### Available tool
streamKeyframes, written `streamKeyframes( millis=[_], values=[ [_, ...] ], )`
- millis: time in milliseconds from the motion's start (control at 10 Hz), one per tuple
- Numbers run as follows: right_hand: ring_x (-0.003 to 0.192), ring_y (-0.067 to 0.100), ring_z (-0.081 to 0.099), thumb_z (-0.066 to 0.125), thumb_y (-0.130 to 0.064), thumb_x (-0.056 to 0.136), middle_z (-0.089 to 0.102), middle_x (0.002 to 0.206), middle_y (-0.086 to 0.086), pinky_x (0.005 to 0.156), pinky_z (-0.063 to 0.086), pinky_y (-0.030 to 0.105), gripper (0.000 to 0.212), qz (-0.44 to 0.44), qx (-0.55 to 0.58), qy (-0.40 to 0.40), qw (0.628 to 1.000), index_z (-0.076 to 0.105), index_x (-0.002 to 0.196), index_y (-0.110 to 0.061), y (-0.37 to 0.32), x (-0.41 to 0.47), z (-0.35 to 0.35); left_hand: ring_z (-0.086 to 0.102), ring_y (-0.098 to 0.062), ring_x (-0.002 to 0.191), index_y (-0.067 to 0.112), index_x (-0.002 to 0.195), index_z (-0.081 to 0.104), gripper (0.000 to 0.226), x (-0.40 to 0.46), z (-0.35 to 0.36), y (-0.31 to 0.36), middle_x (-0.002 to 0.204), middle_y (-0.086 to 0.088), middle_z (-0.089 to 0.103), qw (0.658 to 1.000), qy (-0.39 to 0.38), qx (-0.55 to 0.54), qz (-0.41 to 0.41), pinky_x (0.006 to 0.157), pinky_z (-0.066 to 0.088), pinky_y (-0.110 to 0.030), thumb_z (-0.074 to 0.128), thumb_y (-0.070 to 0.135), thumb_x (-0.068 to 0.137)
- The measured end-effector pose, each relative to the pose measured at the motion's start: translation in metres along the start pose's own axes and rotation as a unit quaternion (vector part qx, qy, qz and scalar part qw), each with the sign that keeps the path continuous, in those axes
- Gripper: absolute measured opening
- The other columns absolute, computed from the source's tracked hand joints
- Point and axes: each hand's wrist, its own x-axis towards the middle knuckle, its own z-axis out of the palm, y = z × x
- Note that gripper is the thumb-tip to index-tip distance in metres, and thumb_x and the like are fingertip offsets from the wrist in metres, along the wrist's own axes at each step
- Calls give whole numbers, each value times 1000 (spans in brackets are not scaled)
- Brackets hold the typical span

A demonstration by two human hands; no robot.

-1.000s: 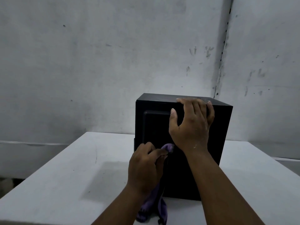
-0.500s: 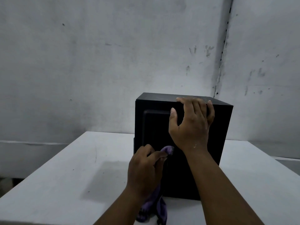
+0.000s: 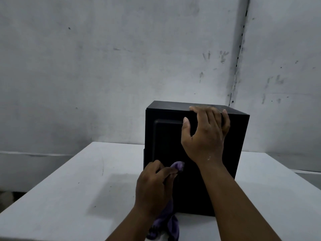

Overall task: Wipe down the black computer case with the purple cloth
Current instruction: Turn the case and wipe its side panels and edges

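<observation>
Head view: the rigid, boxy black computer case (image 3: 196,153) — likely heavy — is steadied at its top edge by the right hand (image 3: 205,136), fingers hooked over; the soft, limp purple cloth (image 3: 166,223) is bunched in the left hand (image 3: 154,186).

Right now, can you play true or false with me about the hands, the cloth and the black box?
1. The left hand holds the purple cloth. True.
2. The right hand lies flat on the white table. False: it grips the top edge of the black computer case.
3. The case stands on the table. True.
4. The cloth is spread over the top of the case. False: it is bunched against the near face, low down, with its tail hanging below the left hand.
5. The wall behind is bright red. False: it is grey.
</observation>
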Motion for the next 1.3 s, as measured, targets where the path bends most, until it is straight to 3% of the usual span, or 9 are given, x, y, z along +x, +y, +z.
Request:
streamKeyframes(
  millis=[400, 700, 1300],
  values=[
    [131, 22, 52, 58, -35, 94, 66, 117, -4, 124, 18, 51, 34, -2, 3, 4, 1000, 66, 123, -19, 1, 0, 1, 49, -14, 66, 24, 92, 79, 6, -1, 0, -5, 76, 6, 54, 999, -24, 7, 31, 50, 45, -35, 76, 29, 91],
    [131, 22, 52, 59, -35, 94, 66, 118, -4, 125, 18, 50, 34, -5, 2, 10, 1000, 66, 123, -19, 1, 0, 2, 49, -19, 66, 16, 91, 79, 25, 10, 1, -6, 76, 2, 54, 999, 12, -2, 31, 50, 45, -39, 67, 36, 99],
    [131, 23, 52, 61, -34, 94, 66, 118, -4, 124, 20, 52, 33, -7, 3, 12, 1000, 66, 123, -18, 2, -1, 2, 48, -16, 66, 17, 95, 80, 17, 13, -1, -3, 76, 3, 52, 999, 24, -15, 19, 49, 45, -39, 72, 31, 96]
  ],
)
